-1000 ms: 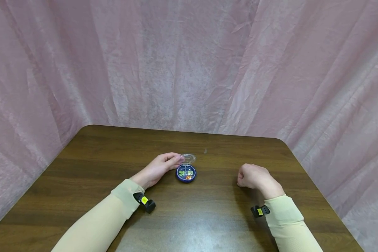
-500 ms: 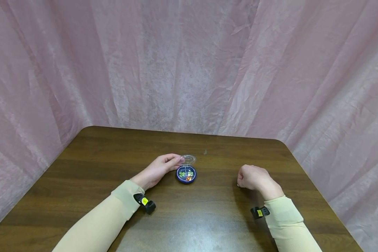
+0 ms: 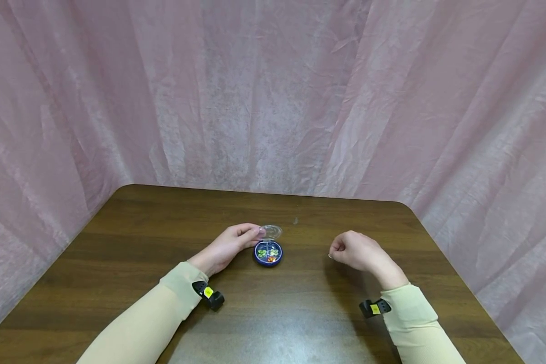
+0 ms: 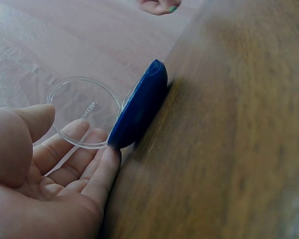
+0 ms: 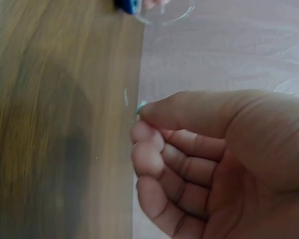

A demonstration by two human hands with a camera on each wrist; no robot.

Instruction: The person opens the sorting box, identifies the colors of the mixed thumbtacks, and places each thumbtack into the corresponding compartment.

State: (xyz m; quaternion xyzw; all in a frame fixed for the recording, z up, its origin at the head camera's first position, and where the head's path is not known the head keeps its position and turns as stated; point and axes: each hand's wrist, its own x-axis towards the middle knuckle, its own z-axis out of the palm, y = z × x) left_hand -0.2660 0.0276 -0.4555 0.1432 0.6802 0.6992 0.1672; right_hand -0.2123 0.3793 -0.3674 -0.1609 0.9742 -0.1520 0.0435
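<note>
A small round blue pill case (image 3: pixel 268 253) lies on the table with its clear lid (image 3: pixel 273 232) raised. Several green pieces and some orange ones sit in its divided compartments. My left hand (image 3: pixel 229 246) holds the lid: in the left wrist view the thumb is at the lid's rim and fingers (image 4: pixel 102 177) pass behind it and touch the case's blue base (image 4: pixel 139 107). To the right of the case, my right hand (image 3: pixel 358 253) is raised over the table, thumb and forefinger tips together. They pinch a tiny greenish piece (image 5: pixel 141 106), mostly hidden.
The brown wooden table (image 3: pixel 273 313) has rounded far corners. Pink curtain (image 3: pixel 264 101) hangs behind it and along both sides. A small pale mark (image 3: pixel 296 221) shows on the tabletop behind the case. Black wrist cameras sit on both cuffs.
My right hand has lifted from the table and moved slightly left, its pinched fingertips coming into sight with a pale speck. My left hand and the pill case have stayed in place.
</note>
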